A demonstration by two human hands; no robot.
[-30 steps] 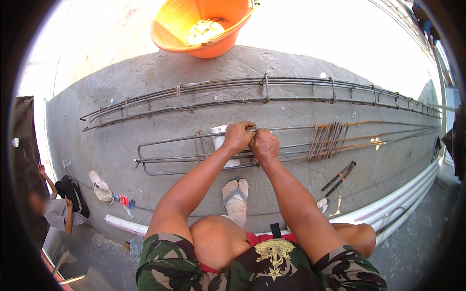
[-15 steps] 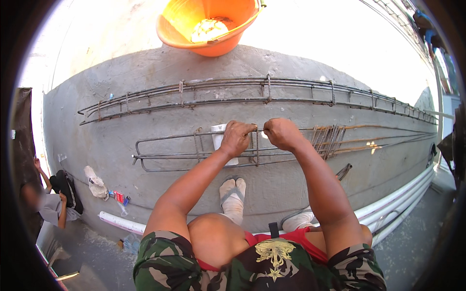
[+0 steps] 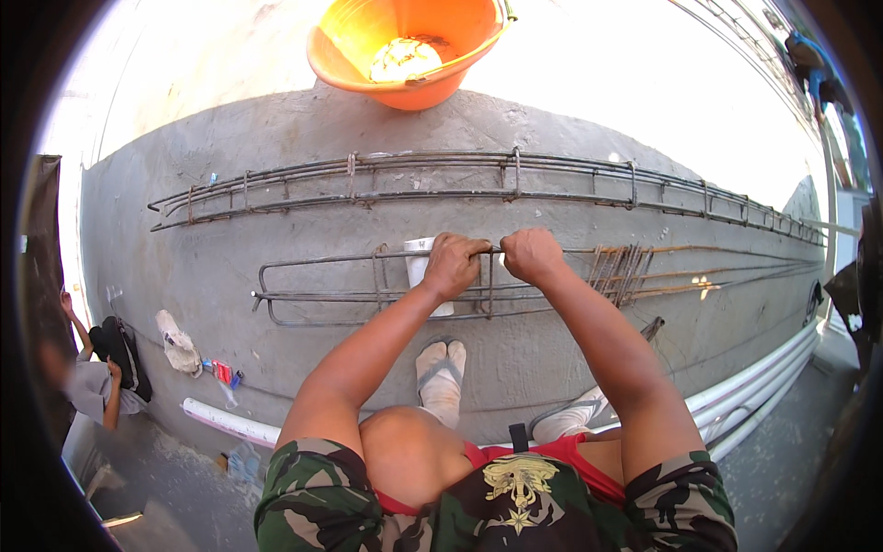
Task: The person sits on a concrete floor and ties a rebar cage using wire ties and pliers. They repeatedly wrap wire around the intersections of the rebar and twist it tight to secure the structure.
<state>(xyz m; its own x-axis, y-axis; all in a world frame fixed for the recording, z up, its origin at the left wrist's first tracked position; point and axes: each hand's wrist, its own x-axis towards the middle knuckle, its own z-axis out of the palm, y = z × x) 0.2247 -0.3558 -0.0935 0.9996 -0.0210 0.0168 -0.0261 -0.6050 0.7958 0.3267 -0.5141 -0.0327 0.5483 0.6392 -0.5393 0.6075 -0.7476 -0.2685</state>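
Note:
A rebar cage of long dark bars lies across the ground before me. My left hand is closed over its far bar, fingertips beside a square stirrup. Just to the right, my right hand makes a fist at the same bar, knuckles almost meeting the left fingertips. Whatever the right fingers hold is hidden. A white pipe piece sits under the bars, partly behind my left hand. Several bunched stirrups hang around the rusty bars to the right.
A second rebar cage lies beyond, with an orange bucket behind it. Long white pipes run at the near right; another white pipe shows near left. A seated person is at the left edge.
Both hands stay at the same spot on the bar, now slightly closer together. The whole view has shifted a little; the cages and bucket lie as before.

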